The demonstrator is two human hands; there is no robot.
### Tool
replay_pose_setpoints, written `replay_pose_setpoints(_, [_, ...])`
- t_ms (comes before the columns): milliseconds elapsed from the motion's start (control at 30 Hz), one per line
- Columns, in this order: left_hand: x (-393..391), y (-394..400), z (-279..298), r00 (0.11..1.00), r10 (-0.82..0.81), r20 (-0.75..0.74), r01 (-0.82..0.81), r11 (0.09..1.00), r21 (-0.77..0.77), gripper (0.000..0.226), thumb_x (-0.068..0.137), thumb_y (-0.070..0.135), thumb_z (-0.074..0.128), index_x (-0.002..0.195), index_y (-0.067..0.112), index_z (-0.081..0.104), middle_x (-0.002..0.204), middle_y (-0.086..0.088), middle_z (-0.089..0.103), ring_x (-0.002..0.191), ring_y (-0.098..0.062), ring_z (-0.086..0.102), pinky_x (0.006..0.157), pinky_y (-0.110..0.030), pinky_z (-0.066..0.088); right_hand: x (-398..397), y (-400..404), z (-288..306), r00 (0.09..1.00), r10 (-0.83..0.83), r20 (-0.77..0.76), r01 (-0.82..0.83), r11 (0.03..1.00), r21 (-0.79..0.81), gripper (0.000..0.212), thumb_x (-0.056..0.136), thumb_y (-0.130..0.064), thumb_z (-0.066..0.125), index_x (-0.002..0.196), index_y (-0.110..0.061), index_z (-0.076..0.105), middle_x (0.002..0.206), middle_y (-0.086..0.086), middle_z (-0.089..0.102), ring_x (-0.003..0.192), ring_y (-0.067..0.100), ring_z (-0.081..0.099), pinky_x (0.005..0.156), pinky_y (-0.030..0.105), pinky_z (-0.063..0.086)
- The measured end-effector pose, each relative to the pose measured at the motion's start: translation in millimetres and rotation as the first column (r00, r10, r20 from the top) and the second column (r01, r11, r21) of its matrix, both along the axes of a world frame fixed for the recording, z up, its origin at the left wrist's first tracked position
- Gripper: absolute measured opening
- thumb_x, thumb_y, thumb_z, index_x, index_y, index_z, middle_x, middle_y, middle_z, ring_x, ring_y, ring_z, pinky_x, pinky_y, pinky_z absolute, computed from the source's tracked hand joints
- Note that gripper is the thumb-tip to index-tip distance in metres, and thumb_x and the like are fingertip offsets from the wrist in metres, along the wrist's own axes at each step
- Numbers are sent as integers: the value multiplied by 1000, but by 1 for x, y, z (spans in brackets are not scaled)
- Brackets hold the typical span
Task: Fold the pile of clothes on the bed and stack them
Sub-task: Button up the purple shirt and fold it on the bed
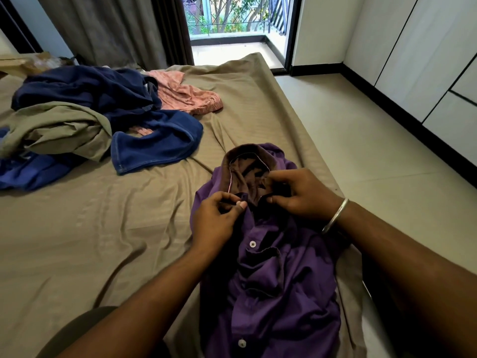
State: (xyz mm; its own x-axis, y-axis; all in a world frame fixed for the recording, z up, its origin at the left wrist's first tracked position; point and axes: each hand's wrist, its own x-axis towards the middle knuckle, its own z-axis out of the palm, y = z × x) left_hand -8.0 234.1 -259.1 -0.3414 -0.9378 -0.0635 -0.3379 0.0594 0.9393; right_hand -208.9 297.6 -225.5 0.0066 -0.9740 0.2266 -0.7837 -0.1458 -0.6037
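Shirt (271,280) lies face up on bed (103,241); left hand (214,218) and right hand (302,195) pinch its collar, likely buttoning. Next: flatten, then fold. Pile (98,120) waits.

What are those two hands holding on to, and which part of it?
Both the left hand and right hand pinch the purple shirt at its neck opening, just below the collar.

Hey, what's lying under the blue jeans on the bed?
A pink patterned garment shows beneath the blue jeans, poking out beyond and through a gap. How far it extends underneath is covered.
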Motion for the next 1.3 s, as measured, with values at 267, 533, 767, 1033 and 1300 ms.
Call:
replay_pose_setpoints(267, [1, 2, 10, 998, 24, -64, -23, 1000, 7, 14, 77, 27, 82, 82, 20, 72, 72, 2, 73, 67, -10, 69, 64, -27, 55, 2, 0, 4, 998, 61, 18, -60, 997, -54, 16, 85, -13, 75, 101, -16, 76, 95, -9, 68, 89, 3, 65, 80, 18, 51])
replay_pose_setpoints(533, [1, 0, 7, 992, 10, -127, -7, 1000, 20, 10, 80, 13, 80, 87, 19, 75, 82, 5, 76, 82, -8, 72, 85, -35, 58, 4, -3, 2, 984, -170, 50, 174, 979, -109, 9, 97, -10, 53, 103, -16, 55, 81, -10, 63, 71, 1, 58, 65, 17, 42])
replay_pose_setpoints(767, [-1, 3, 6, 992, 21, -127, -16, 999, 38, 10, 81, 17, 79, 89, 21, 74, 82, 3, 76, 83, -11, 72, 81, -34, 59, 0, 0, -10, 921, -349, -175, 344, 937, -57, 22, 90, -24, 66, 111, -28, 68, 106, -4, 64, 85, 24, 64, 69, 38, 55])
replay_pose_setpoints(1033, [-2, 5, 6, 996, 7, -84, -9, 1000, -17, 6, 82, 26, 78, 87, 26, 77, 81, 11, 75, 80, -4, 71, 81, -36, 59, 19, -3, 1, 657, -376, -653, 374, 915, -151, 64, 61, -39, 75, 122, -35, 57, 141, 6, 44, 91, 35, 58, 59, 37, 45])
replay_pose_setpoints(1300, [-2, 5, 7, 994, -8, -105, 6, 1000, -24, 7, 83, 22, 78, 88, 26, 78, 85, 10, 76, 83, -1, 70, 84, -33, 58, 29, -5, -9, 765, -116, -634, 163, 987, 16, 30, 87, -31, 57, 117, -32, 63, 121, -13, 64, 121, 19, 52, 92, 47, 31])
